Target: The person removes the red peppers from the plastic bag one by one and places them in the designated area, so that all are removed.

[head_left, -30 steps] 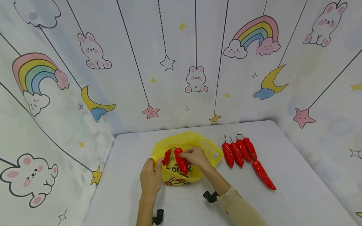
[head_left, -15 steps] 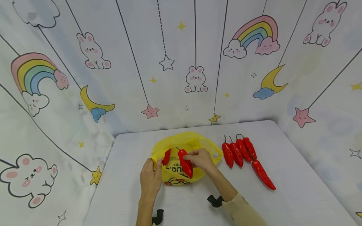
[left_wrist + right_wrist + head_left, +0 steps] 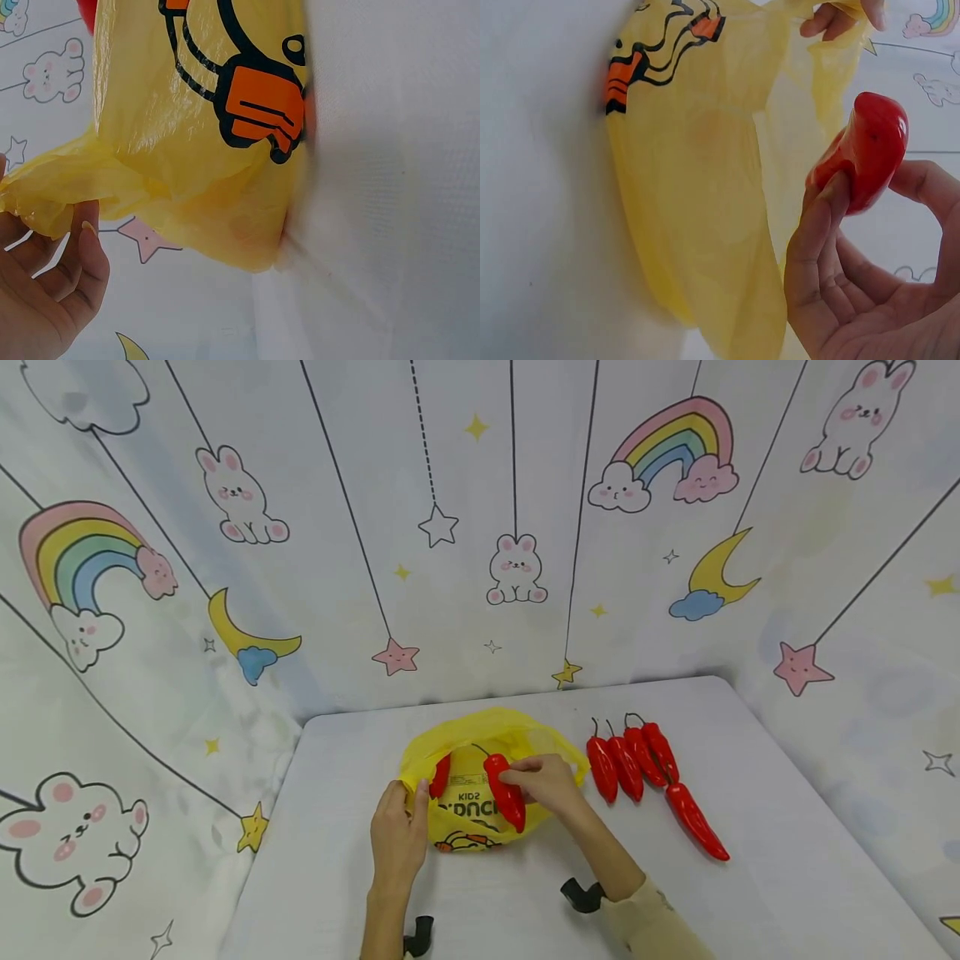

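Note:
A yellow plastic bag [image 3: 487, 720] with printed lettering lies with its mouth spread wide on the table. My left hand [image 3: 397, 837] grips its left rim; the left wrist view shows the fingers of that hand [image 3: 56, 289] curled at the gathered film. Over the bag's mouth, toward the right side, my right hand [image 3: 549, 782] pinches a red chili pepper [image 3: 506, 795] between thumb and fingers, stem up and tip down. In the right wrist view the pepper [image 3: 877, 142] stands clear of the bag film. Another red pepper [image 3: 440, 777] shows inside the bag at the left, partly hidden.
Several red chili peppers [image 3: 627, 767] lie side by side right of the bag on the white table [image 3: 757, 793]. One long pepper [image 3: 696, 820] lies nearer, angled to the right. A patterned cloth [image 3: 465, 627] hangs behind the table.
My right hand has moved right with the pepper, uncovering more of the bag's lettering. The left hand keeps its hold on the rim. The head view has shifted slightly.

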{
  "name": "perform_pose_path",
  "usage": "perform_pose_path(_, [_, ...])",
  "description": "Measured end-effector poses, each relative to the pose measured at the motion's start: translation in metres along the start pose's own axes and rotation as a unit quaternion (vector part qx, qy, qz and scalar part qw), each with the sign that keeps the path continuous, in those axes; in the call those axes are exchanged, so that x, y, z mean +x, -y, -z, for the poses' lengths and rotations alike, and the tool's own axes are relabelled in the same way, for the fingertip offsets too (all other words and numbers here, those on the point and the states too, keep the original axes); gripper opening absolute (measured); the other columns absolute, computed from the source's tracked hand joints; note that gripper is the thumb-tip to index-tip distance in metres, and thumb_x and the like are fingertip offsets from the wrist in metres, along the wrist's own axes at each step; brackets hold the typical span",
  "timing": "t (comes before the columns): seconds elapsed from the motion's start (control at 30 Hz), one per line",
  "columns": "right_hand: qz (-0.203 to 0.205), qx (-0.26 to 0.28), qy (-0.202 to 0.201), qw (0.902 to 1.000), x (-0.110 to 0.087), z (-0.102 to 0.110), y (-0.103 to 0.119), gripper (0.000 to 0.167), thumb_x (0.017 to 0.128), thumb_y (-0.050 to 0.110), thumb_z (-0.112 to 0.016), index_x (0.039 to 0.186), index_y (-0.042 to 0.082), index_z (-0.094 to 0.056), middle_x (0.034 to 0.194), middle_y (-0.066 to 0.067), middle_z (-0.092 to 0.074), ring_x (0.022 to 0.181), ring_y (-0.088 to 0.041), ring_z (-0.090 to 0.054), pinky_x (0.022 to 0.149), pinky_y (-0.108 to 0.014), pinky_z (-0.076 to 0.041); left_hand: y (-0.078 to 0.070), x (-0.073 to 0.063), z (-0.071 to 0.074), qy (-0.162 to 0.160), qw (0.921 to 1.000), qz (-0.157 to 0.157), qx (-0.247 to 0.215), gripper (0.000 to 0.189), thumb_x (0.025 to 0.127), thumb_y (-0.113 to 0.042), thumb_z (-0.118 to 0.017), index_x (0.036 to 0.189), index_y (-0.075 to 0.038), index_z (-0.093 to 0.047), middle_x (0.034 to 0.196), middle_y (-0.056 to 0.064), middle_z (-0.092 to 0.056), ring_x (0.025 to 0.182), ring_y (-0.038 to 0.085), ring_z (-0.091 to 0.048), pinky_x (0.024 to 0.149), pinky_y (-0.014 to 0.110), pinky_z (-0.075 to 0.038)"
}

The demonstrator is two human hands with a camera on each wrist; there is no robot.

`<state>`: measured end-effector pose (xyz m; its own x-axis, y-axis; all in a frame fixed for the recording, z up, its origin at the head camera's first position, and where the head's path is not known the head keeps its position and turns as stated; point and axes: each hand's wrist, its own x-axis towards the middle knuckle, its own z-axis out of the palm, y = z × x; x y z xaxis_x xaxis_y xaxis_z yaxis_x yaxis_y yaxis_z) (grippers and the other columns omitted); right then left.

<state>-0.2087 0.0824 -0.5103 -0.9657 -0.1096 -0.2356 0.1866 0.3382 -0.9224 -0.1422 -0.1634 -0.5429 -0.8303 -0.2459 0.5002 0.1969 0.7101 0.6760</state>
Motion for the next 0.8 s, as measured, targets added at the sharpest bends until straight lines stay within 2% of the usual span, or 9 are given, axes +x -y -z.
perform_pose_path(0.27, [-0.002, 0.018, -0.01, 0.9998, -0.002, 0.014, -0.004, 0.041, 0.088, 0.036, -0.083, 0.117, 0.007, -0.076, 0.104, -0.006, -0.075, 0.083, -0.023, -0.071, 0.077, -0.037, -0.062, 0.001, 0.0, 0.0, 0.001, 1.0, 0.002, 0.002, 0.031, 0.107, -0.033, -0.061, 0.1, -0.003, -0.064, 0.084, 0.0, -0.054, 0.071, 0.012, -0.048, 0.062, 0.026, -0.046])
perform_pose_path(0.5, [0.005, 0.017, -0.025, 0.9995, -0.01, 0.025, -0.006, 0.044, 0.087, 0.037, -0.084, 0.117, 0.006, -0.075, 0.105, -0.008, -0.075, 0.085, -0.024, -0.071, 0.076, -0.038, -0.062, 0.0, 0.0, 0.0, -0.001, 1.0, -0.002, 0.003, 0.031, 0.107, -0.033, -0.061, 0.1, -0.003, -0.064, 0.084, 0.001, -0.054, 0.07, 0.012, -0.048, 0.061, 0.027, -0.046])
perform_pose_path(0.8, [-0.006, 0.017, -0.037, 0.9992, -0.013, 0.04, -0.011, 0.044, 0.088, 0.037, -0.083, 0.12, 0.008, -0.076, 0.108, -0.007, -0.076, 0.089, -0.022, -0.072, 0.077, -0.037, -0.062, 0.0, 0.0, -0.002, 0.001, 1.0, -0.001, 0.0, 0.031, 0.107, -0.033, -0.061, 0.098, -0.004, -0.064, 0.083, 0.0, -0.054, 0.07, 0.012, -0.048, 0.061, 0.026, -0.045])
